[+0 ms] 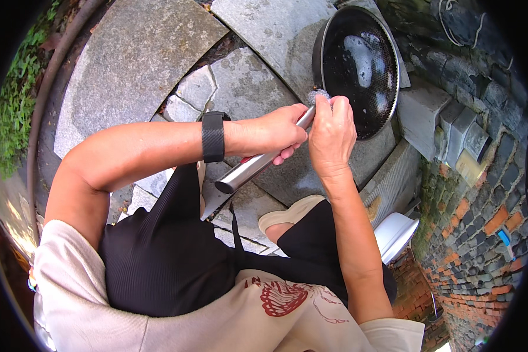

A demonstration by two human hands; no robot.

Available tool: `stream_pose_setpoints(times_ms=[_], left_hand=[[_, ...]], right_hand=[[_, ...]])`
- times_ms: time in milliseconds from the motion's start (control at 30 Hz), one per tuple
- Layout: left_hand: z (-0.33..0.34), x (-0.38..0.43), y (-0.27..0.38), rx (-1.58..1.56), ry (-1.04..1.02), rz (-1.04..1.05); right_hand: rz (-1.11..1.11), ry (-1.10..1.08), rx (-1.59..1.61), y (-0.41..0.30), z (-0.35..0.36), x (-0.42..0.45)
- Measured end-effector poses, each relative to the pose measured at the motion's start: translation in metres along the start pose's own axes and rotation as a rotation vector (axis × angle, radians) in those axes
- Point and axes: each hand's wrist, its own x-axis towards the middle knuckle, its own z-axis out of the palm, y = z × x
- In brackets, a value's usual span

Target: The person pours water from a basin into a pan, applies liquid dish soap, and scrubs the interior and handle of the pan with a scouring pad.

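My left hand (pixel 275 134) grips the shiny metal handle (pixel 251 171) of a frying pan. The dark wok-like pan (pixel 356 101) is tilted, its inside facing right, with a patch of white suds (pixel 359 59) and scattered droplets on its textured surface. Where the handle meets the pan, my right hand (pixel 333 132) presses a silvery scouring pad (pixel 319 94) against the metal. Most of the pad is hidden by my fingers. The handle's free end points down towards my knees.
Uneven stone slabs (pixel 136 57) pave the ground, with gaps between them. A brick wall (pixel 475 246) rises at right, beside stacked stone blocks (pixel 422 114) and a ribbed stone slab (pixel 391 180). A white basin (pixel 394 237) stands near my right forearm. A brown pipe (pixel 48 88) runs along the left past green plants (pixel 15 110).
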Motion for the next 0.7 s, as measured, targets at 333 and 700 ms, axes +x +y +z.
stream_pose_setpoints(times_ms=[333,700], left_hand=[[0.004,0.002,-0.005,-0.006,0.037,-0.007],[0.002,0.003,-0.005,0.058,0.020,0.003]], right_hand=[[0.013,0.022,-0.021,0.003,0.004,-0.010],[0.094,0.054,0.281,0.008,0.006,-0.014]])
